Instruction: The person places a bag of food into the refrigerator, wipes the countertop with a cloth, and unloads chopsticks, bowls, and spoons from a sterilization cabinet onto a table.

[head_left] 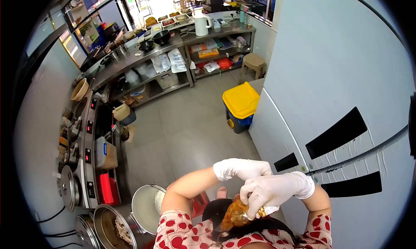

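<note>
A clear plastic bag [236, 213] of orange-brown food hangs close to my chest, tilted, with a small white and yellow label by its upper end. My right hand [275, 191], in a white glove, is closed around the upper part of this bag. Just beyond it, my left hand [242, 168], also white-gloved, has its fingers bent in and pressed against the right hand. What the left fingers grip is hidden behind the right hand.
Tall pale cabinet doors [338, 67] with black handles rise on my right. A yellow-lidded bin [241, 100] stands ahead. Below left are a pot with meat [102, 227] and a white bucket [141, 205]. Induction cookers [89, 149] line the left wall; steel counters [173, 43] stand at the back.
</note>
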A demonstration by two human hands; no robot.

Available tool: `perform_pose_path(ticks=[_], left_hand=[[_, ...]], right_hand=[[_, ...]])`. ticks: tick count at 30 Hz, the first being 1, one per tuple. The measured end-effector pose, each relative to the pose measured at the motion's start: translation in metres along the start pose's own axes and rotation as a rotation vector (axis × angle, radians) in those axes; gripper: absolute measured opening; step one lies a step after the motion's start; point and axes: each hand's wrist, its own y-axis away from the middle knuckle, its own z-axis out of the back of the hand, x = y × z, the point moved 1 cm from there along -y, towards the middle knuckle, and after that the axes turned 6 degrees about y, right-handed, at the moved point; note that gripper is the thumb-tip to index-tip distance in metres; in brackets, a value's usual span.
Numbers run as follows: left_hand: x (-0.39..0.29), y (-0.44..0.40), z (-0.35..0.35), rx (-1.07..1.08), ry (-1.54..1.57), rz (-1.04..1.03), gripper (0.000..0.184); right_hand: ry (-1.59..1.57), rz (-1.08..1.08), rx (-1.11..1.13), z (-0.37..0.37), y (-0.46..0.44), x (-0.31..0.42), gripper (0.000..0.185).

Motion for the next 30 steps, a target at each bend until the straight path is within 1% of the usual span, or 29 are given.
perform_pose_path(ticks=[1,2,3,4,6,7,8,9,11,12,15,16,18,19,20,23,24,27,30], left_hand=[[-0.015,0.004,0.001,-0.056,-0.065,-0.023,0.013],[-0.031,0.012,0.003,-0.110,-0.128,-0.046,0.013],[-0.040,0.020,0.005,-0.161,-0.191,-0.068,0.014],[-0.040,0.027,0.008,-0.204,-0.310,-0.034,0.006],[-0.037,0.033,0.008,-0.245,-0.372,-0.072,0.009],[-0.035,0.034,0.005,-0.263,-0.400,-0.089,0.012],[-0.031,0.033,0.003,-0.215,-0.490,-0.056,0.019],[-0.035,0.032,-0.003,-0.183,-0.555,-0.047,0.017],[-0.046,0.028,-0.010,-0.110,-0.559,0.001,0.013],[-0.046,0.025,-0.010,-0.087,-0.636,0.008,0.013],[-0.056,0.025,-0.009,-0.148,-0.882,-0.079,0.011],[-0.058,0.027,-0.006,-0.172,-0.891,-0.093,0.009],[-0.066,0.037,0.004,-0.221,-0.908,-0.120,0.007],[-0.065,0.044,0.014,-0.235,-0.967,-0.189,0.008],[-0.064,0.051,0.020,-0.346,-0.974,-0.176,0.008],[-0.037,0.066,0.040,-0.670,-0.904,-0.183,0.008],[-0.033,0.068,0.042,-0.746,-0.852,-0.212,0.011],[-0.027,0.065,0.035,-0.919,-1.134,-0.356,0.015],[-0.021,0.073,0.032,-0.989,-1.196,-0.303,0.016]], right_hand=[[0.113,-0.043,0.001,0.003,-0.001,0.006,0.025],[0.263,-0.010,-0.024,0.003,-0.002,0.008,0.016],[0.421,-0.042,0.035,0.002,-0.005,0.013,0.013],[0.581,-0.077,0.093,0.001,-0.008,0.021,0.010],[0.836,-0.159,0.214,-0.011,-0.014,0.024,0.006],[0.835,-0.158,0.240,-0.021,-0.016,0.018,0.006],[0.836,-0.121,0.254,-0.027,-0.019,0.014,0.005],[0.837,-0.084,0.269,-0.033,-0.021,0.011,0.005],[0.822,-0.007,0.277,-0.053,-0.022,-0.005,0.009],[0.780,-0.004,0.320,-0.056,-0.025,-0.012,0.008],[0.831,-0.164,0.267,-0.051,-0.025,-0.016,0.008],[0.945,-0.185,0.212,-0.060,-0.022,-0.026,0.008],[0.973,-0.204,0.150,-0.048,-0.017,-0.024,0.008],[0.990,-0.213,0.120,-0.036,-0.016,-0.019,0.009],[1.047,-0.253,0.156,-0.022,-0.015,-0.010,0.009],[1.209,-0.259,-0.069,0.001,0.000,-0.019,0.009],[1.263,-0.271,-0.099,0.005,0.002,-0.020,0.011],[1.288,-0.314,-0.134,0.004,0.008,-0.033,0.011],[1.353,-0.346,-0.179,0.008,0.012,-0.032,0.011]])
